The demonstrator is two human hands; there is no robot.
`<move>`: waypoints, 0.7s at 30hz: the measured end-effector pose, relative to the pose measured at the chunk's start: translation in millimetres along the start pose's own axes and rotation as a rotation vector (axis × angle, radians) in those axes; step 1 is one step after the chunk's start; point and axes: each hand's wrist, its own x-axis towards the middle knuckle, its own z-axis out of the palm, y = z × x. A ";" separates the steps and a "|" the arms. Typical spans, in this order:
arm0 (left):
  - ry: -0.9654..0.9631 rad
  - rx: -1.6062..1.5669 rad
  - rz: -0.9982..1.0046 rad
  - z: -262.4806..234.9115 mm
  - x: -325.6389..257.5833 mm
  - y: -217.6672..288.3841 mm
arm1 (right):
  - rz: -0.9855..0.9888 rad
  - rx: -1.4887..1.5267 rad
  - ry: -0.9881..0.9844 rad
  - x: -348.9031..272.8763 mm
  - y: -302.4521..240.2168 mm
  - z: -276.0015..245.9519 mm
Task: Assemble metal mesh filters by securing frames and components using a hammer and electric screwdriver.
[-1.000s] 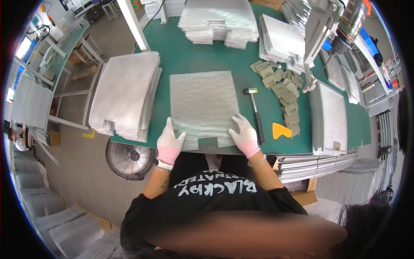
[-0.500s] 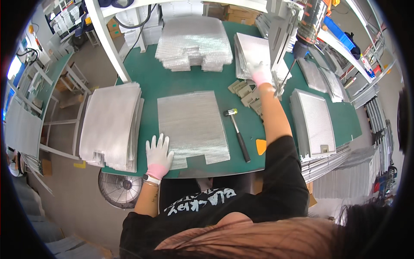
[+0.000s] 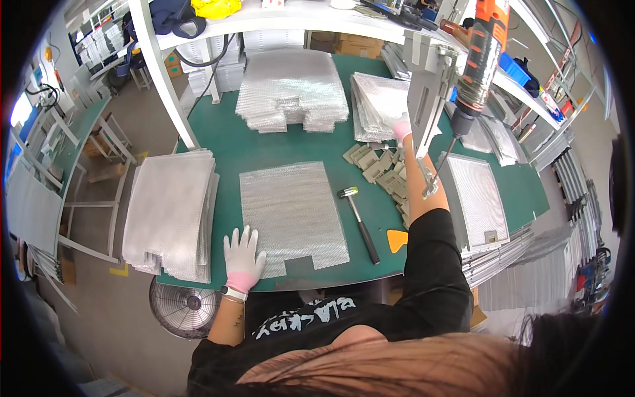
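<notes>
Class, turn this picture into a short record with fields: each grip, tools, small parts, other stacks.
Left grip: gloved, spread open over the lower-left edge of a mesh sheet
Right grip: gloved, at the rear-right mesh stack, partly hidden by a metal bracket; hold unclear
Tools: mallet right of the sheet; yellow-orange scraper further right
Small parts: beige pieces, loosely piled
Other mesh stacks: left stack; rear stack

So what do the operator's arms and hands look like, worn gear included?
Left hand: white knit-type glove, pink cuff, white watch-style wristband; small dark markings on the left forearm. Right hand: partly hidden, but a pink glove cuff shows. Both arms have black sleeves, forearms otherwise bare. No cables visible on either.
</notes>
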 end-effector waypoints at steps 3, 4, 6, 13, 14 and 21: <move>0.028 0.003 0.006 5.2 -3.7 -2.3 | -0.010 0.065 0.035 -17.7 -2.2 -12.2; 0.022 0.003 -0.055 7.3 -19.4 -7.2 | -0.050 0.105 0.002 -81.1 33.7 -2.7; 0.039 -0.022 0.017 12.2 -0.4 -4.5 | -0.016 0.123 0.090 -35.1 -26.2 -22.1; -0.025 -0.090 -0.003 -5.9 -7.7 -3.6 | -0.033 0.275 0.179 -44.1 -6.6 -76.3; -0.048 -0.075 0.010 -13.6 -2.7 -3.0 | -0.091 0.231 0.262 -45.5 -4.6 -79.0; 0.336 -0.524 0.062 -39.5 24.9 45.3 | -0.509 0.621 0.158 -258.3 -87.8 -96.8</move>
